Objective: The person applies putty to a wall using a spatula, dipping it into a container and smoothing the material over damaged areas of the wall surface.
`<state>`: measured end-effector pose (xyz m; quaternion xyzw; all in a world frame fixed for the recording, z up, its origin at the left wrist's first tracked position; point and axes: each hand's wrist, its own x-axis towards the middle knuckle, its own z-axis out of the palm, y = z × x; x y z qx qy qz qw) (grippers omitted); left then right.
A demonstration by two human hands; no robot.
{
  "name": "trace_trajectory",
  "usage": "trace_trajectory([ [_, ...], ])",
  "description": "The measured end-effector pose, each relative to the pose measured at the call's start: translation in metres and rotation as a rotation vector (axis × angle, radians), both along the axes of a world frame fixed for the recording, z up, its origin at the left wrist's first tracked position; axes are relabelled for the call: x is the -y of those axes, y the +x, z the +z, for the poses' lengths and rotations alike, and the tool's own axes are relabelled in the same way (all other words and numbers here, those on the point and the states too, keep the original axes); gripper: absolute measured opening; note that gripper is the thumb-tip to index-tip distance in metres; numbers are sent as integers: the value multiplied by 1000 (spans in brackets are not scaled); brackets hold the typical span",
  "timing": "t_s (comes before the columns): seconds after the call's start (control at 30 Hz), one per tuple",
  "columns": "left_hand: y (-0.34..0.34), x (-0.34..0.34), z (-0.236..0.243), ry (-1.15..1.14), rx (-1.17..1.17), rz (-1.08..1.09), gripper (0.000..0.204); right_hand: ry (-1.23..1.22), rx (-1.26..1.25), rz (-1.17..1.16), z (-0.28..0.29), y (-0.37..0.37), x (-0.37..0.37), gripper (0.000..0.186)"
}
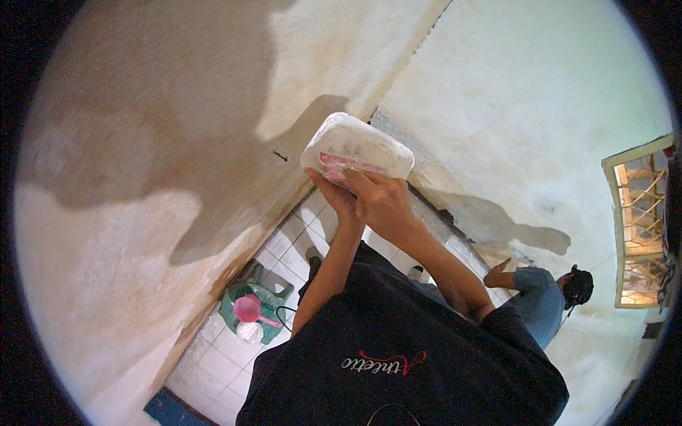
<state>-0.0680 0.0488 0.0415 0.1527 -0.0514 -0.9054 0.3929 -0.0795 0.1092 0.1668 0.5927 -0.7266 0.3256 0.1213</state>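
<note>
A white rectangular plastic tub [398, 150] with rounded corners, smeared with whitish paste, is held up in front of me near the corner of the walls. My left hand [337, 195] grips its near left side, thumb along the rim. Over the near edge lies my right hand [389, 204], its fingers bent and pressed down at a flat pinkish-red strip [334, 160] on the tub. Whether that strip is a scraper or a printed label is unclear. The hands meet at the wrists, and the tub's underside is hidden.
At lower left a green plastic stool [283, 292] carries a pink dipper [246, 308] and a white lump or bag [249, 331]. Patchy plastered walls [511, 106] meet ahead. A person in a dark cap [579, 286] is close on my right, below a barred window [639, 227]. White tiles [226, 358] cover the floor.
</note>
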Motion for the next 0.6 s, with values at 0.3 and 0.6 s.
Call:
trace_trajectory([
  [0.3, 10, 2, 16, -119, 151, 138, 77, -35, 256, 6, 4, -30, 1, 20],
  [0.6, -1, 8, 1, -99, 37, 247, 71, -38, 16, 49, 3, 0, 18, 21],
])
